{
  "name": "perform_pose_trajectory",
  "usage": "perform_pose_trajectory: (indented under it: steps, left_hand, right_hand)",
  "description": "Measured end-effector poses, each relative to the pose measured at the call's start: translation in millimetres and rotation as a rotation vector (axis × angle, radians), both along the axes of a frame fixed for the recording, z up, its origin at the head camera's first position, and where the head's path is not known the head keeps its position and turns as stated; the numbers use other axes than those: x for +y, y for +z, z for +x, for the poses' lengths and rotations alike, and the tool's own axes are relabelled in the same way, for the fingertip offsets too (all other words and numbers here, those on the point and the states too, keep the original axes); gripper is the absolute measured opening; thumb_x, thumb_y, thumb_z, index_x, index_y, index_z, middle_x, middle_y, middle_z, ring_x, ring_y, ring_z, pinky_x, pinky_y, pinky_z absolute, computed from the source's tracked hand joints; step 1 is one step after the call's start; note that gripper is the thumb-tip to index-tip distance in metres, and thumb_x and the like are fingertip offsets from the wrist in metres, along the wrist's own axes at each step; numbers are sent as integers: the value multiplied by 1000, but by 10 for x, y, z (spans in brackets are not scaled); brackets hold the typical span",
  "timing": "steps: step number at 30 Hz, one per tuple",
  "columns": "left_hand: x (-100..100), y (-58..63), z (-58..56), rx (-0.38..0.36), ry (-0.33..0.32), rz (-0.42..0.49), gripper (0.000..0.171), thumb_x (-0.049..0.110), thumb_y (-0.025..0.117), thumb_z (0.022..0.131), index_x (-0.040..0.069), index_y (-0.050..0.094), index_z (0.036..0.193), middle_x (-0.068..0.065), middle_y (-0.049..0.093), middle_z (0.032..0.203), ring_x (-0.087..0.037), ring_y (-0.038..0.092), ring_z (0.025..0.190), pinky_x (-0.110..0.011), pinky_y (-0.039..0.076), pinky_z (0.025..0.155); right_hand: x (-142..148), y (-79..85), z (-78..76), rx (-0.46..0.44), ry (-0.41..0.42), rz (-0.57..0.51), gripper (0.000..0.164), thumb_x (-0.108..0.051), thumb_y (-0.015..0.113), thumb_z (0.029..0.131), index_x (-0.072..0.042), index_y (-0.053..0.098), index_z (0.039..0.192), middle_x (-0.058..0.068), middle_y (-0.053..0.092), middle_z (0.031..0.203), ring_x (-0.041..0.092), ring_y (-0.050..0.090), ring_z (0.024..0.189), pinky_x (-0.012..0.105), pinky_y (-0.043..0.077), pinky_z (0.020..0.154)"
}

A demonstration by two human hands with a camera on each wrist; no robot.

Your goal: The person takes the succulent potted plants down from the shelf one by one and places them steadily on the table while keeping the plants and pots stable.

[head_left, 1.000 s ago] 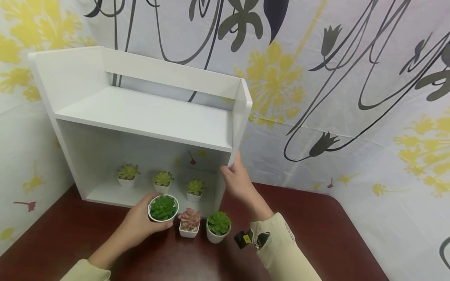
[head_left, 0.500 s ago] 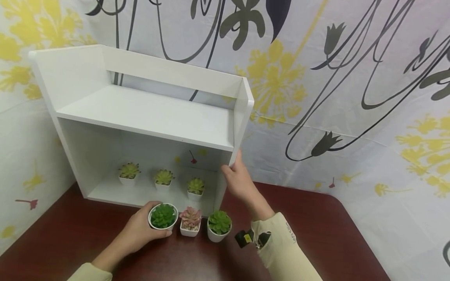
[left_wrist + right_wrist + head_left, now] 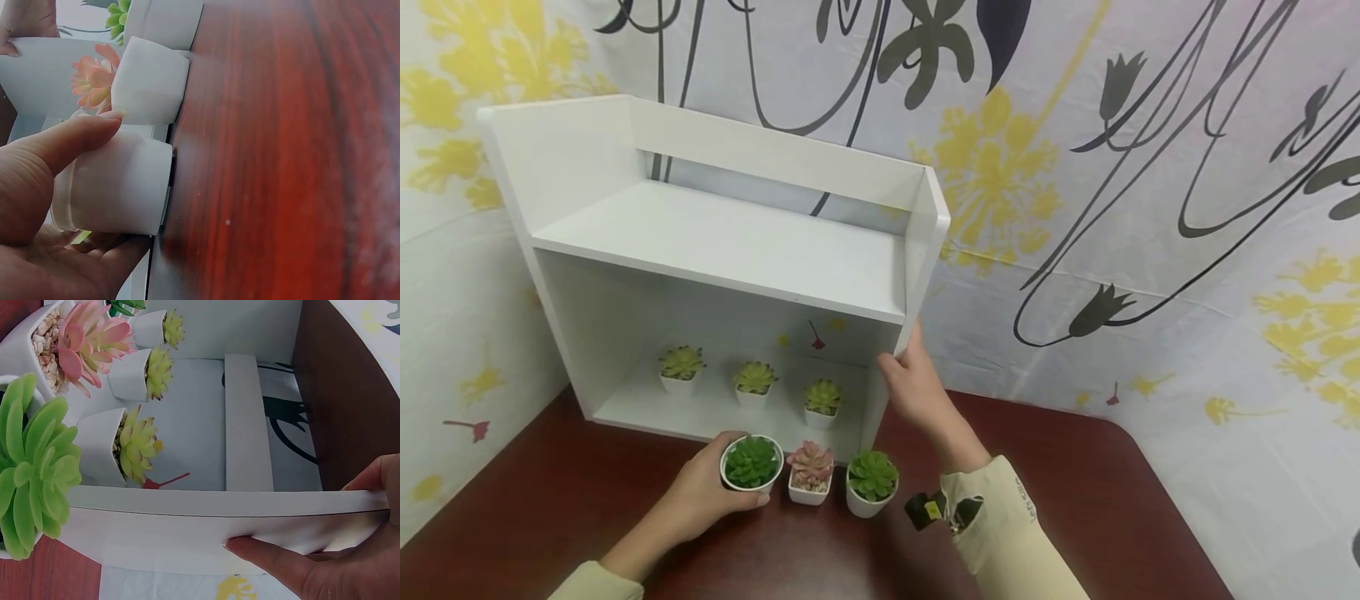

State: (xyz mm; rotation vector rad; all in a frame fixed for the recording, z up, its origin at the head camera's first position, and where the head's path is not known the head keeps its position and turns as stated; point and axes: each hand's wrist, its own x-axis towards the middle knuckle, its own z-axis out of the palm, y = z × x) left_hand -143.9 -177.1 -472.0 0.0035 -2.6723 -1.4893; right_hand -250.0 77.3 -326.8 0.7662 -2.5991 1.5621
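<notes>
My left hand (image 3: 703,492) holds a dark green succulent (image 3: 751,462) in a round white pot, thumb and fingers around its sides. In the left wrist view that white pot (image 3: 122,181) sits right at the dark red tabletop. To its right stand a pink succulent (image 3: 810,468) in a square white pot and a brighter green succulent (image 3: 872,479) in a round one. My right hand (image 3: 917,387) grips the right side panel of a white two-level shelf (image 3: 722,242); in the right wrist view its fingers (image 3: 269,556) lie along the panel's outer face.
Several small yellow-green succulents, among them one at the left (image 3: 681,367), stand in a slanting row on the shelf's lower level. The reddish-brown table (image 3: 1037,508) has a rounded far right corner. A patterned cloth (image 3: 1150,250) hangs behind.
The left hand has lowered the dark green succulent slightly, so it now lines up with the pink one. The right hand keeps its grip on the shelf. The head view has shifted slightly.
</notes>
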Motion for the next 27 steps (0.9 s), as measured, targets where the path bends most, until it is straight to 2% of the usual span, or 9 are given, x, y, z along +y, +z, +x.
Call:
perform_pose_trajectory:
  steps: [4, 8, 16, 18, 22, 24, 27]
  left_hand:
    - [6, 8, 11, -7, 8, 14, 89, 25, 95, 65, 1, 50, 138, -17, 66, 127, -31, 64, 116, -47, 54, 93]
    - [-3, 10, 14, -18, 17, -8, 100, 29, 96, 64, 3, 44, 145, -18, 64, 131, -32, 63, 117, -48, 54, 93]
    - [-51, 6, 49, -32, 1, -29, 108, 33, 97, 62, 5, 40, 150, -20, 60, 137, -37, 60, 124, -54, 51, 98]
    - [-77, 30, 64, -45, -20, -29, 111, 33, 96, 64, 4, 36, 152, -22, 58, 139, -40, 59, 126, -56, 51, 98]
    - [-146, 125, 105, -60, -96, 30, 116, 26, 94, 69, -1, 24, 156, -31, 51, 143, -47, 56, 129, -57, 52, 101]
    - [-195, 176, 119, -47, -143, 80, 115, 19, 92, 72, -7, 18, 156, -35, 47, 143, -50, 54, 130, -56, 51, 104]
    - [-290, 244, 125, -10, -170, 108, 106, 10, 86, 77, -12, 17, 154, -38, 47, 142, -53, 51, 131, -55, 48, 107]
  right_hand:
    - [10, 2, 4, 2, 3, 9, 81, -9, 38, 101, -32, -11, 161, 11, 13, 169, 36, 26, 153, 62, 34, 117]
    - [15, 3, 6, -7, 4, 16, 79, -10, 38, 102, -31, -10, 161, 14, 17, 168, 36, 28, 152, 64, 35, 115]
    - [7, -12, 9, -22, -6, 13, 79, -11, 38, 102, -34, -10, 161, 11, 15, 169, 34, 26, 153, 62, 35, 117]
    - [7, -16, 9, -23, 0, 8, 79, -11, 38, 102, -35, -10, 160, 9, 14, 169, 33, 25, 153, 61, 34, 118]
    - [11, -19, 1, -10, 14, 3, 78, -11, 37, 103, -35, -10, 160, 8, 13, 169, 32, 25, 153, 61, 35, 117]
    - [12, -17, -2, -9, 16, 1, 78, -11, 37, 103, -35, -9, 160, 8, 13, 169, 32, 26, 153, 61, 35, 117]
    - [10, -14, -3, -13, 14, 0, 76, -11, 37, 103, -33, -8, 161, 9, 15, 168, 32, 26, 153, 61, 35, 117]
